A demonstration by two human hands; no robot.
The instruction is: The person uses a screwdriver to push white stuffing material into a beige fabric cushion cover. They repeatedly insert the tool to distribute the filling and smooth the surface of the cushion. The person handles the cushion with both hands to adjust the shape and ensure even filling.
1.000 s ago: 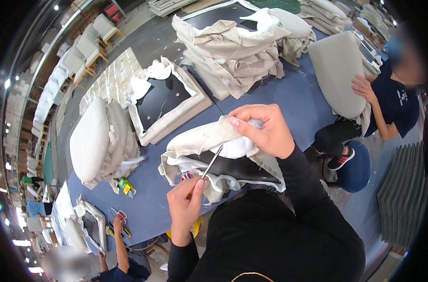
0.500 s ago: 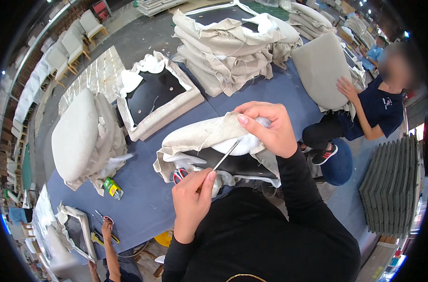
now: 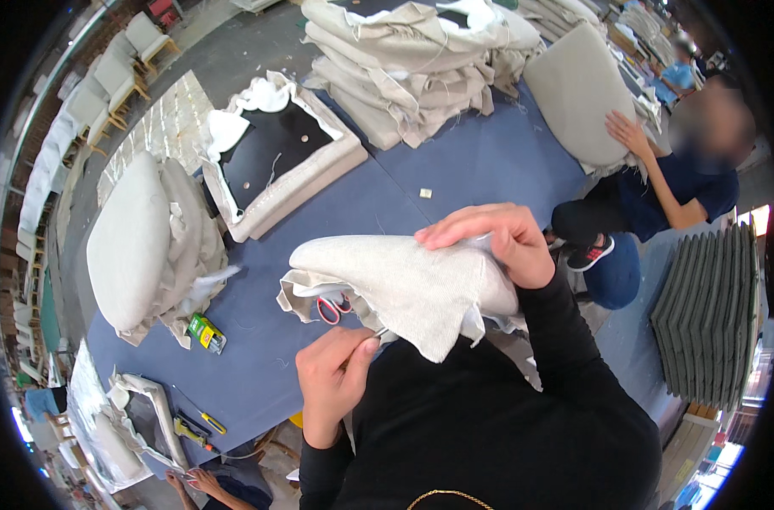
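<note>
In front of me lies a beige fabric-covered cushion (image 3: 387, 263), its smooth side up and a loose flap of cloth hanging toward my body. My right hand (image 3: 502, 242) rests across its right end, fingers stretched out over the fabric and thumb lower down by the edge. Left of the flap, my left hand (image 3: 332, 382) is closed in a pinch on a slim metal tool (image 3: 382, 332); only a bit of it shows, so its kind is unclear. Red-handled scissors (image 3: 328, 311) lie between the cushion's left end and my left hand, partly covered by cloth.
On the blue table (image 3: 268, 293) are a green-yellow box (image 3: 206, 333), stacked beige cushions (image 3: 132, 246) at left, an upturned cushion with black underside (image 3: 272, 161) and a cloth-covered pile (image 3: 412, 76). A co-worker (image 3: 676, 195) holds a cushion at right; another person's hands (image 3: 202, 483) are at lower left.
The cushion has turned from showing its black underside and white padding to its smooth fabric. My right hand has gone from gripping the cloth edge to lying on top; my left has shifted slightly down.
</note>
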